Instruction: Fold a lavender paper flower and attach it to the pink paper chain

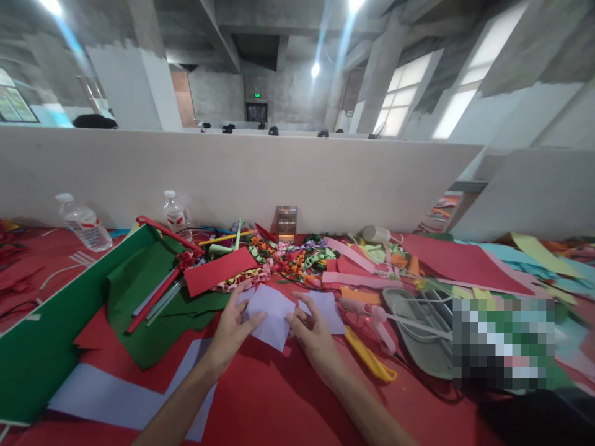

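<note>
Our left hand and right hand pinch a lilac sheet at its sides; pulling unevenly, we could crease it.

We record a red surface; clock centred on its bare near patch. Directly on it we log: at 9 o'clock, an angular lavender sheet; at 10, a crumpled green sheet and, farther out, a clear bottle; at 11, a second bottle; at 12, a heap of coloured paper flowers; near 2, a pink glue gun; between 2 and 3, a grey tray; towards 3, a yellow tool.
</note>
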The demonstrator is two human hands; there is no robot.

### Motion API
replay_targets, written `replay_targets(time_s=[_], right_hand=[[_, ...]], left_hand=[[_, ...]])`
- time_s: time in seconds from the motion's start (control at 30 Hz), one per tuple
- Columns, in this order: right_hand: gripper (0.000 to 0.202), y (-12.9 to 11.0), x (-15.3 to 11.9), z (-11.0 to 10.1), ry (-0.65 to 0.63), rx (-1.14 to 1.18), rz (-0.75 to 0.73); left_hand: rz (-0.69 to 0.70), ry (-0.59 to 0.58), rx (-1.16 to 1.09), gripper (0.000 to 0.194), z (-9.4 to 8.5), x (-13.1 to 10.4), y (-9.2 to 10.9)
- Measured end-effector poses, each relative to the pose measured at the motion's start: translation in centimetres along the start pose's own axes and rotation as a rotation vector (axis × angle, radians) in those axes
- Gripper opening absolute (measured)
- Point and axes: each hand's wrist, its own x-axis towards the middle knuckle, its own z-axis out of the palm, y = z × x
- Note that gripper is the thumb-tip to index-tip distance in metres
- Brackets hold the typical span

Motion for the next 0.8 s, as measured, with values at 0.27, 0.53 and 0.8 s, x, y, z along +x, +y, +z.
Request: replay_targets(time_s=[0.27,0.53,0.8], right_hand=[[0.051,0.2,0.4,-0.8,-0.004,-0.044,-0.046],[0.055,0.4,0.3,-0.7,-0.057,-0.024,-0.012],[0.059,0.1,0.0,-0.2,-0.069,0.009,0.071]], left_hand=[[0.195,-0.113,0.592,0.036,-0.9,-0.1,-0.9],[0.251,-0.268,0.688,0.061,-0.6,-0.6,-0.9],[0.291,-0.262,0.945,0.061,-0.6,-1.1,-0.6]])
